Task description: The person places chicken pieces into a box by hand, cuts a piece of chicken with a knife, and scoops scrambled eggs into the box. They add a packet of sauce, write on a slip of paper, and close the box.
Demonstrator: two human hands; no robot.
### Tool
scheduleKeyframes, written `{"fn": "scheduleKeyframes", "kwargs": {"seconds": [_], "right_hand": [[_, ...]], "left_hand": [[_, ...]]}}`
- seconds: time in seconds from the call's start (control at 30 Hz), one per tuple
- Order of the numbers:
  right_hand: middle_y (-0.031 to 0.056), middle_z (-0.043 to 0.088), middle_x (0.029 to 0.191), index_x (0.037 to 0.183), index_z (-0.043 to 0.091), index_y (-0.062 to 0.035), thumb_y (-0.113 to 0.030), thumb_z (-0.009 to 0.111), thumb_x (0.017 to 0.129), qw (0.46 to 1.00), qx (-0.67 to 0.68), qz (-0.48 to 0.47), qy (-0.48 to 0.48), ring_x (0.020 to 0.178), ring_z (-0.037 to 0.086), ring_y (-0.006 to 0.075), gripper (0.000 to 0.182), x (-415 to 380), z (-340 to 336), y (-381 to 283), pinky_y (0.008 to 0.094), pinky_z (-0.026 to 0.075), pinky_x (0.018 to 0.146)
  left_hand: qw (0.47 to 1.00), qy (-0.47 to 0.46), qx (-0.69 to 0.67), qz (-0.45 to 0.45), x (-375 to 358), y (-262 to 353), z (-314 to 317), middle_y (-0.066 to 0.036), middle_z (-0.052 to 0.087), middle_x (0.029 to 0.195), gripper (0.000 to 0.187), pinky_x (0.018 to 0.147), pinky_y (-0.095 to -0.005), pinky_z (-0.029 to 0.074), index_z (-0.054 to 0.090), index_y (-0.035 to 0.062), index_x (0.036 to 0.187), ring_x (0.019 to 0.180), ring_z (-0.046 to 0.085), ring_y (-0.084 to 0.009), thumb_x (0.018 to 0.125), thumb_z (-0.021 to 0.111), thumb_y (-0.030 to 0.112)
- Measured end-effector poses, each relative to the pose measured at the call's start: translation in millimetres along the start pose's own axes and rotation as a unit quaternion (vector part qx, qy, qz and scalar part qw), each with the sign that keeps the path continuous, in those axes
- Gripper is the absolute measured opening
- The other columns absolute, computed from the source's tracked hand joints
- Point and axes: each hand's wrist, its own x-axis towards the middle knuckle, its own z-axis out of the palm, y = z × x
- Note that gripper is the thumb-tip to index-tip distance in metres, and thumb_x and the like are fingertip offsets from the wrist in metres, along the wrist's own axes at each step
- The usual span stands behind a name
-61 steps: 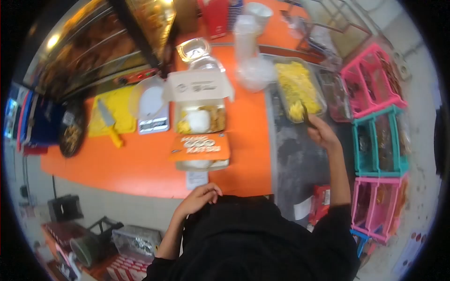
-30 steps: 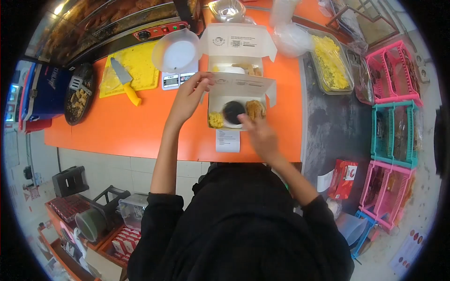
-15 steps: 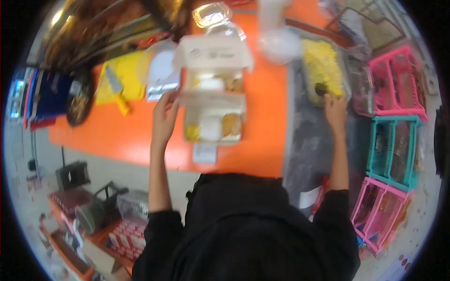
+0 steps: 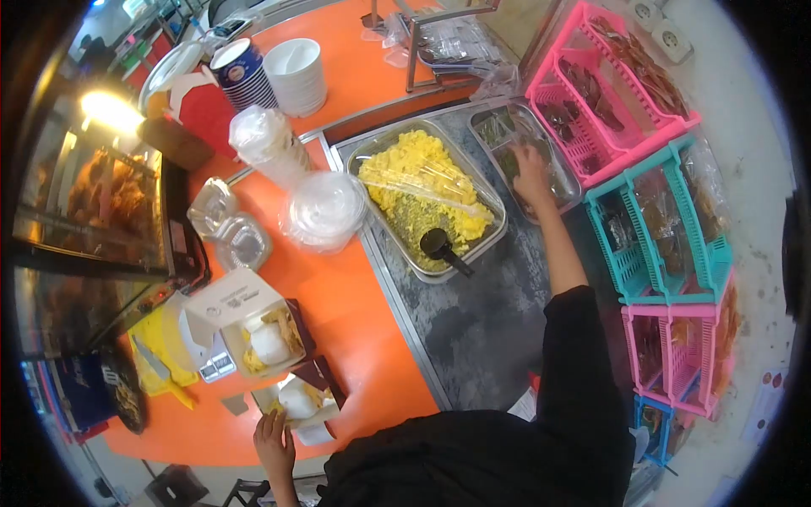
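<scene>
My left hand [image 4: 274,439] rests at the side of the nearer open takeaway box [image 4: 325,416], fingers apart and holding nothing. In that box lie a white mound of rice [image 4: 302,399] and some yellow food. Behind it stands a second open box [image 4: 245,302] with a white mound, yellow bits and a brown fried piece. My right hand [image 4: 532,177] reaches into a clear divided tray [image 4: 562,173] of small dark green items, fingers stretched down and slightly apart. Beside it, a black scoop [image 4: 437,245] lies in a metal tray [image 4: 498,224] of yellow shredded food, partly under plastic film.
Pink [image 4: 621,148] and teal baskets [image 4: 663,296] of packets line the right. Stacked plastic lids [image 4: 325,211], cups [image 4: 296,80] and clear containers [image 4: 241,241] stand ahead. A knife [image 4: 152,359] lies on a yellow board by a lit glass cabinet [image 4: 93,194] at left.
My view has turned to the right. My right hand has gone from the yellow food's tray, near the scoop, over to the clear divided tray. My left hand stays by the boxes.
</scene>
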Motion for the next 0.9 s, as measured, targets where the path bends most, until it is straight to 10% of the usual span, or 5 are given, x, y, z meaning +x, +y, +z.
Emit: {"fn": "scheduleKeyframes", "kwargs": {"seconds": [0.27, 0.37, 0.57, 0.73, 0.9], "right_hand": [[0.0108, 0.055, 0.105, 0.090, 0.060, -0.0137, -0.010, 0.061, 0.067, 0.988, -0.007, 0.037, -0.150, 0.101, 0.052, 0.0258, 0.024, 29, -22, 7, 0.0463, 0.040, 0.079], [0.0183, 0.060, 0.090, 0.092, 0.057, -0.0006, -0.020, 0.061, 0.070, 0.913, 0.358, 0.197, -0.008, 0.088, 0.058, 0.0335, 0.030, 40, -27, 63, 0.0374, 0.044, 0.075], [0.0188, 0.062, 0.084, 0.098, 0.058, -0.0010, -0.028, 0.060, 0.071, 0.996, -0.061, 0.061, -0.004, 0.080, 0.060, 0.0348, 0.038, -12, -11, 114, 0.0407, 0.046, 0.069], [0.0194, 0.062, 0.088, 0.091, 0.065, -0.0061, -0.037, 0.051, 0.078, 0.940, -0.136, 0.270, -0.156, 0.082, 0.060, 0.0366, 0.036, -26, -65, 49, 0.0456, 0.046, 0.068], [0.0141, 0.064, 0.084, 0.090, 0.062, -0.0009, -0.020, 0.059, 0.077, 0.993, 0.060, 0.100, 0.001, 0.075, 0.061, 0.0275, 0.023, -35, -138, -37, 0.0368, 0.047, 0.068]], "left_hand": [[0.995, 0.078, -0.022, -0.052, -3, 9, -26, -0.016, 0.056, 0.103, 0.028, 0.085, -0.0399, 0.042, 0.059, 0.0025, 0.098, 0.097, 0.053, -0.0321, 0.073, 0.050, -0.006], [0.993, 0.103, 0.048, 0.034, 17, 56, -50, -0.017, 0.058, 0.101, 0.027, 0.078, -0.0397, 0.045, 0.059, 0.0048, 0.103, 0.090, 0.056, -0.0333, 0.079, 0.050, -0.004], [0.980, 0.169, 0.054, 0.091, 24, 48, -25, -0.015, 0.054, 0.107, 0.030, 0.080, -0.0420, 0.043, 0.060, 0.0058, 0.102, 0.095, 0.053, -0.0325, 0.075, 0.052, -0.004], [0.981, 0.156, 0.018, 0.111, 21, 43, -29, -0.009, 0.054, 0.104, 0.041, 0.076, -0.0378, 0.042, 0.065, 0.0147, 0.095, 0.094, 0.053, -0.0269, 0.059, 0.056, -0.003], [0.971, 0.229, -0.005, 0.063, -6, 27, -19, -0.008, 0.056, 0.101, 0.041, 0.074, -0.0372, 0.043, 0.065, 0.0132, 0.093, 0.090, 0.054, -0.0258, 0.057, 0.055, -0.004]]}}
